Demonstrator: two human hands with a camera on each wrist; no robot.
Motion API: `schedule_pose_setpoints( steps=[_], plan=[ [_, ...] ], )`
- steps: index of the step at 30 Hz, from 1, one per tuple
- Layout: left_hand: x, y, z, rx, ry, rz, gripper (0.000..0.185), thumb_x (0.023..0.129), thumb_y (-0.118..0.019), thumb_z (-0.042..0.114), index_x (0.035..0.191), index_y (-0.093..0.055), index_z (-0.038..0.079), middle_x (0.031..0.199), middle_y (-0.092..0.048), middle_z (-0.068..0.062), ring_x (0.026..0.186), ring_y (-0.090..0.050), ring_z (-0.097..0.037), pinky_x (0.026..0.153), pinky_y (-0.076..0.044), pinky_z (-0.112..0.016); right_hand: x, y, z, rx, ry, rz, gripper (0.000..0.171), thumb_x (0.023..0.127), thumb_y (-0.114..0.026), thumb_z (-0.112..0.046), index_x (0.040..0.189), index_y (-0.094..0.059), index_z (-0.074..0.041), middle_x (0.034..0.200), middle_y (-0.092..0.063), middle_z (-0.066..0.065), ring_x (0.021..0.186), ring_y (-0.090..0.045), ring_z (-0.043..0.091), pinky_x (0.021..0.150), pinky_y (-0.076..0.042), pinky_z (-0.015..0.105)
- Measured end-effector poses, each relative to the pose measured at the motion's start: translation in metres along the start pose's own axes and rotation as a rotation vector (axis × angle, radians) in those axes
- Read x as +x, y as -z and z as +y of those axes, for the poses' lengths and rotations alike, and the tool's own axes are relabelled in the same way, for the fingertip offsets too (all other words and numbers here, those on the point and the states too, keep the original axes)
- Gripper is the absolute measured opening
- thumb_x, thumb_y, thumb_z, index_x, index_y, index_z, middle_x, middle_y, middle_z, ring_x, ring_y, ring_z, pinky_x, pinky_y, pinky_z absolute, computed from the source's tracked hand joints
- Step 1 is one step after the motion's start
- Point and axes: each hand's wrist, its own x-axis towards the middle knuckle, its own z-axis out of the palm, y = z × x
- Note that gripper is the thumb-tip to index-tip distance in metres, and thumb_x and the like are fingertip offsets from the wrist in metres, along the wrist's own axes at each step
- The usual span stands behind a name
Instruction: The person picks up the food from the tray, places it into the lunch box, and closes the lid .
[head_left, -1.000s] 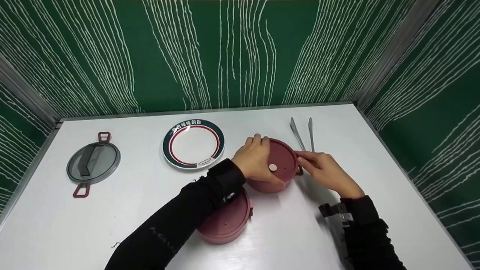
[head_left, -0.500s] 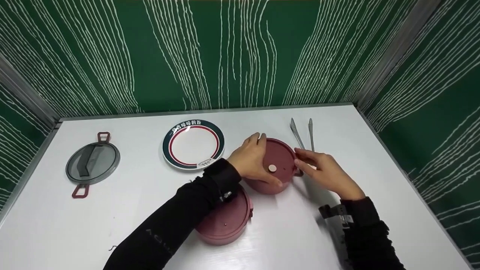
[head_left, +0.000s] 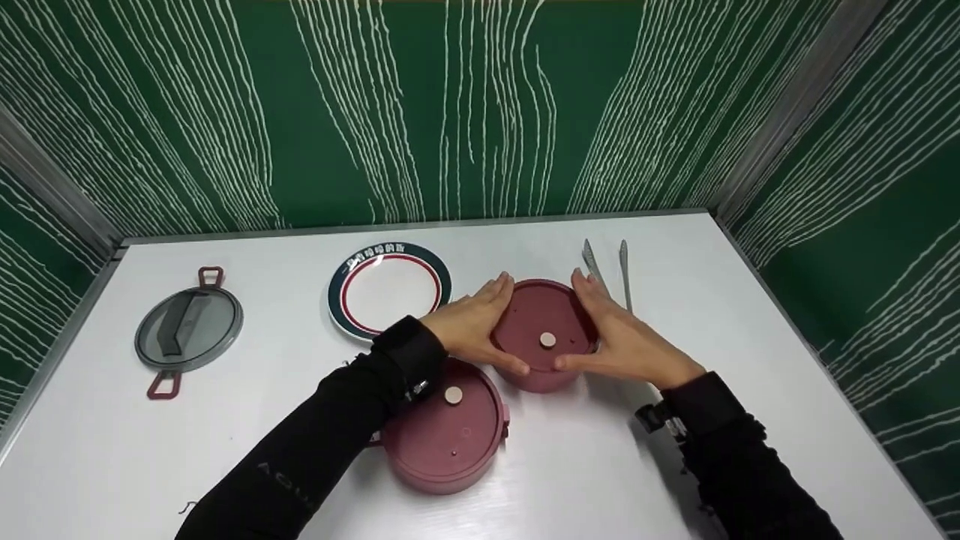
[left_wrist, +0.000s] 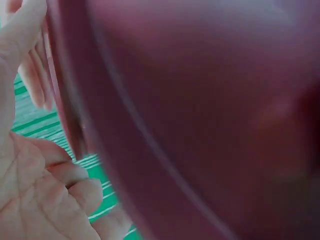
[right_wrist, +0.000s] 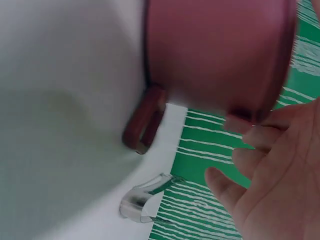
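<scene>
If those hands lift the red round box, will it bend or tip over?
Probably not: the red round box looks like hard plastic, so likely stiff. It is wide and low, so unlikely to tip. The left hand and right hand clasp opposite sides.

Staged recording booth: white surface (head_left: pixel 225 450) enclosed by green, white-streaked backdrop panels (head_left: pixel 480 112) rising behind and beside it.
</scene>
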Motion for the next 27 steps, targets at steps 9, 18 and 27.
schedule_pose_setpoints(
  steps=[9, 18, 27],
  plan=[
    [0.0039, -0.0024, -0.0063, 0.002, -0.003, -0.039, 0.130, 0.090, -0.077, 0.066, 0.171, 0.002, 0.002, 0.181, 0.002, -0.015, 0.169, -0.005, -0.026, 0.138, -0.017, -0.040, 0.0073, -0.0074, 0.0013, -0.123, 0.051, -0.015, 0.129, 0.085, -0.080, -0.067, 0.172, -0.008, -0.004, 0.182, -0.004, 0.015, 0.167, -0.004, 0.045, 0.130, -0.020, 0.072],
    [0.0054, -0.0037, -0.0035, 0.039, 0.007, -0.040, 0.125, 0.092, -0.076, 0.065, 0.172, -0.003, 0.000, 0.181, -0.007, -0.018, 0.168, -0.014, -0.032, 0.138, -0.019, -0.040, 0.0068, -0.0104, 0.0027, -0.140, 0.067, -0.018, 0.126, 0.087, -0.076, -0.068, 0.173, -0.007, -0.006, 0.182, -0.004, 0.012, 0.166, -0.010, 0.048, 0.130, -0.024, 0.069],
    [0.0060, 0.0012, 0.0017, 0.088, 0.059, -0.057, 0.124, 0.092, -0.076, 0.065, 0.172, -0.007, 0.001, 0.180, -0.013, -0.017, 0.168, -0.016, -0.031, 0.137, -0.021, -0.041, 0.0108, -0.0079, -0.0006, -0.095, 0.040, -0.054, 0.125, 0.088, -0.076, -0.069, 0.173, -0.009, -0.007, 0.181, -0.008, 0.016, 0.166, -0.015, 0.044, 0.130, -0.028, 0.067]
  ],
)
